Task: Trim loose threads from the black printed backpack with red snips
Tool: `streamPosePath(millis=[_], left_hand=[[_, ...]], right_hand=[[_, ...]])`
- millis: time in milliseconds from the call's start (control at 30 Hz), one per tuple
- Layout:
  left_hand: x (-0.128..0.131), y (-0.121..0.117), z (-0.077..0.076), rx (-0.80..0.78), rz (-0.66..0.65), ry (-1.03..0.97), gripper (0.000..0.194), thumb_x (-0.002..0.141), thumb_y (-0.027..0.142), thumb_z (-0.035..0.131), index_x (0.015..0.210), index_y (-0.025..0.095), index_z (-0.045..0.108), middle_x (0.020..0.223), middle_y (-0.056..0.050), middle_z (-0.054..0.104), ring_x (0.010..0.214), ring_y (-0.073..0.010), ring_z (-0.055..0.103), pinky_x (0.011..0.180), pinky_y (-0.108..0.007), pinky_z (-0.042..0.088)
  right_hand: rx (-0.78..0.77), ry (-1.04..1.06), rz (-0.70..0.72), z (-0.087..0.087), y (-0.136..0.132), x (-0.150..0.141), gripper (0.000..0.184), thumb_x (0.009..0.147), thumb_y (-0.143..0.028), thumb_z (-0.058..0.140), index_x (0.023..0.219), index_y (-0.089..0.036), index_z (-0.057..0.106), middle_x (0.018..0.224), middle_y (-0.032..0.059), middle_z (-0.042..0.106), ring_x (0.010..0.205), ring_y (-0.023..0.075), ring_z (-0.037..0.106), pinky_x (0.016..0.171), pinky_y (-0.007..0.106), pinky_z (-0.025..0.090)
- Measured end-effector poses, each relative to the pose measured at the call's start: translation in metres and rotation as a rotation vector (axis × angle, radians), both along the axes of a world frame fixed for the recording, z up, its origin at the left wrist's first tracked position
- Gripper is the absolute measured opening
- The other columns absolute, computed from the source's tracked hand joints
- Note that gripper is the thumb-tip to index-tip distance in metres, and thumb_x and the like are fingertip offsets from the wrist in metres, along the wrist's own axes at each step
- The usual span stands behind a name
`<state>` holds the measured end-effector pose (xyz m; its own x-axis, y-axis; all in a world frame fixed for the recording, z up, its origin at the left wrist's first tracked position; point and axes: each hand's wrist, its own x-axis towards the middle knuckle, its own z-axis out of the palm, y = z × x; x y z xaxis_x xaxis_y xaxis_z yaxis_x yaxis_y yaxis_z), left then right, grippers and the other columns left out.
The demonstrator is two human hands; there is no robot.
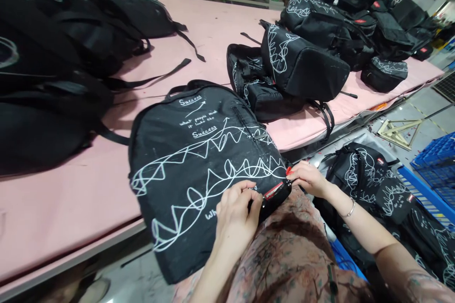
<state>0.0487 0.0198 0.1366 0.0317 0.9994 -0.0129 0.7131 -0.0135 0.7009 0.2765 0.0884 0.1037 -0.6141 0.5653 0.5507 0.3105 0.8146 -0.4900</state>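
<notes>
A black backpack point(199, 165) with white scribbled lines and the word "Success" lies half on the pink table, its near end resting against my body. My left hand point(236, 208) is closed, thumb and fingers pinching the backpack's near edge beside a red label point(273, 191). At the right of that label, my right hand point(309, 178) is closed with its fingertips on a small red piece point(288, 170) at the backpack's corner. What exactly the red piece is, I cannot make out.
More black backpacks point(71, 23) are heaped at the left of the pink table point(213, 21). Others point(309, 66) stand at the back right. Low on the right, a blue crate point(423, 189) holds several backpacks point(377, 175). Beyond it is a metal stand point(398, 130).
</notes>
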Motion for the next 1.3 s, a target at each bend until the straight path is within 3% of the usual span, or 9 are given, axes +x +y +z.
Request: streamPosePath(millis=[300,567,767,933,1133,1300], left_hand=[[0.0,0.0,-0.006,0.065,-0.002,0.082,0.022,0.081,0.027,0.045,0.065,0.021,0.059,0.104,-0.005,0.058,0.098,-0.025,0.049,0.074,-0.038,0.038],[-0.001,0.001,-0.002,0.106,-0.047,0.095,0.027,0.083,0.027,0.041,0.063,0.019,0.058,0.103,-0.006,0.058,0.096,-0.0245,0.049,0.076,-0.04,0.04],[-0.002,0.001,0.001,0.153,-0.037,0.105,0.026,0.084,0.024,0.037,0.069,0.018,0.057,0.095,-0.007,0.06,0.087,-0.023,0.05,0.07,-0.036,0.039],[-0.002,0.001,0.001,0.178,-0.02,0.106,0.023,0.084,0.023,0.036,0.076,0.017,0.058,0.094,-0.007,0.06,0.087,-0.0231,0.051,0.071,-0.036,0.038],[-0.002,-0.001,-0.005,0.216,-0.019,0.115,0.023,0.084,0.022,0.037,0.073,0.018,0.057,0.095,-0.006,0.06,0.088,-0.0225,0.051,0.074,-0.037,0.037],[-0.002,-0.003,-0.007,0.245,0.002,0.133,0.021,0.084,0.021,0.039,0.077,0.018,0.058,0.094,-0.006,0.06,0.087,-0.0219,0.051,0.074,-0.036,0.037]], right_hand=[[0.002,-0.087,0.006,0.008,-0.013,-0.015,0.018,0.092,-0.027,0.045,0.098,-0.018,0.059,0.088,0.0079,0.061,0.08,0.0166,0.055,0.071,0.03,0.045],[0.012,-0.098,-0.194,0.008,-0.04,-0.023,0.015,0.09,-0.021,0.048,0.099,-0.021,0.06,0.086,0.0069,0.061,0.078,0.0181,0.055,0.067,0.031,0.046],[-0.14,-0.009,-0.386,0.003,-0.081,-0.024,0.021,0.086,-0.015,0.048,0.105,-0.02,0.054,0.09,0.0082,0.059,0.083,0.0205,0.057,0.069,0.034,0.05],[-0.201,-0.071,-0.522,-0.001,-0.111,-0.037,0.018,0.083,-0.02,0.054,0.101,-0.022,0.052,0.083,0.0059,0.061,0.072,0.0196,0.059,0.06,0.03,0.049],[-0.298,-0.106,-0.67,-0.007,-0.126,-0.049,0.018,0.082,-0.03,0.058,0.097,-0.024,0.05,0.078,0.0025,0.063,0.066,0.0198,0.061,0.056,0.03,0.047],[-0.33,-0.088,-0.677,-0.008,-0.132,-0.053,0.019,0.083,-0.03,0.055,0.1,-0.023,0.049,0.077,0.0023,0.063,0.062,0.0171,0.06,0.054,0.027,0.046]])
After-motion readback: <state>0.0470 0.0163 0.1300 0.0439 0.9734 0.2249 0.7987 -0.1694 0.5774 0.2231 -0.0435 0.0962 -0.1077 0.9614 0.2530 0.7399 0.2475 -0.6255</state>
